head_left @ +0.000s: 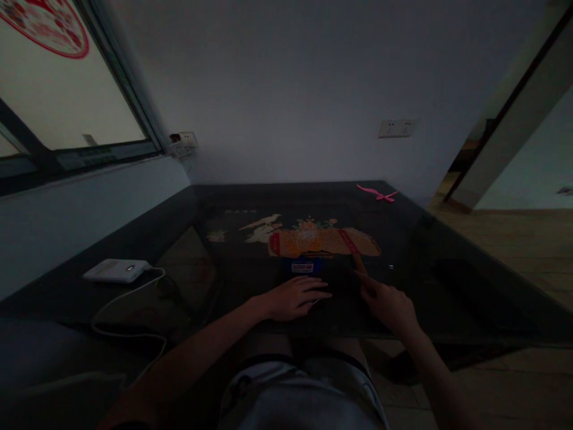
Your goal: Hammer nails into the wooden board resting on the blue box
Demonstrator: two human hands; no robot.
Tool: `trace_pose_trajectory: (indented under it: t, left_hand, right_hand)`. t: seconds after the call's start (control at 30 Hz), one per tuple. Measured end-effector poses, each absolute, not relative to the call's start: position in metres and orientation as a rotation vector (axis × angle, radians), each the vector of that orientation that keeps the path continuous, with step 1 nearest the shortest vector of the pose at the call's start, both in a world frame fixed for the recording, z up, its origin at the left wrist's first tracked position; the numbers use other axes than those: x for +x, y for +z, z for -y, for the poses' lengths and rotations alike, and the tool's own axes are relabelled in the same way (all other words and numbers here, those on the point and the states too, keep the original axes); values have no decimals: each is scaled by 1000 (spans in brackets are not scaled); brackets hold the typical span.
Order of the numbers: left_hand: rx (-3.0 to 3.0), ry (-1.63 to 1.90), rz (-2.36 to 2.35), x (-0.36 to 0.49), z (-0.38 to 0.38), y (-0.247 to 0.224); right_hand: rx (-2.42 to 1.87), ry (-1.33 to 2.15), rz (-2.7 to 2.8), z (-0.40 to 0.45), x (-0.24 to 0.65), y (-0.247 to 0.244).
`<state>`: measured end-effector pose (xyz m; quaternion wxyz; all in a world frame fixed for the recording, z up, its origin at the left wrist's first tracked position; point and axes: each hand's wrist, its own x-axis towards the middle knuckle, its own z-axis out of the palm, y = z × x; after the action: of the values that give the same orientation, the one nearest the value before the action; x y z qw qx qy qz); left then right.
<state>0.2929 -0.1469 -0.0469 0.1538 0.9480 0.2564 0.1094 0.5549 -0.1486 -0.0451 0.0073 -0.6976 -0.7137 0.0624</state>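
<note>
**Hands settle on dark table, orange packet not yet grasped**

A dim room is shown from above the lap of a seated person, with both bare hands laid forward on a dark glass table (470, 280). The left hand (295, 297) is rested palm down, its fingers spread loosely and flat on the surface, and nothing is held in it. The right hand (387, 301) is kept mostly curled, with the forefinger stretched out toward the near edge of an orange packet (323, 242); whether the fingertip is touching the packet or is stopped just short of it cannot be told in the poor light. No object is gripped by this hand either.

The orange packet is seen lying flat near the middle of the table, just beyond both hands, with a small blue box (303, 265) tucked against its near edge. Pale printed figures are visible in the tabletop behind it. A pink ribbon (378, 193) is left at the far right corner, well apart from the hands. At the left edge, a white device (115, 270) is placed with its white cable (128, 310) trailed off toward the person.

As far as can be judged, the work is at an early point: the packet appears unopened and unlifted, and only an approach by the right forefinger is under way. The blue box is untouched.
</note>
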Motion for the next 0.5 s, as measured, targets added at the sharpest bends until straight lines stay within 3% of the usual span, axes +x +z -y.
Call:
trace_pose_trajectory:
  t: [0.37,0.5]
  left_hand:
    - [2461,692,-1235,252,166,-52]
    - [2475,683,-1244,259,181,-53]
  right_hand:
    - [-2193,179,2234,150,554,-44]
    - [-2188,191,2230,150,554,-44]
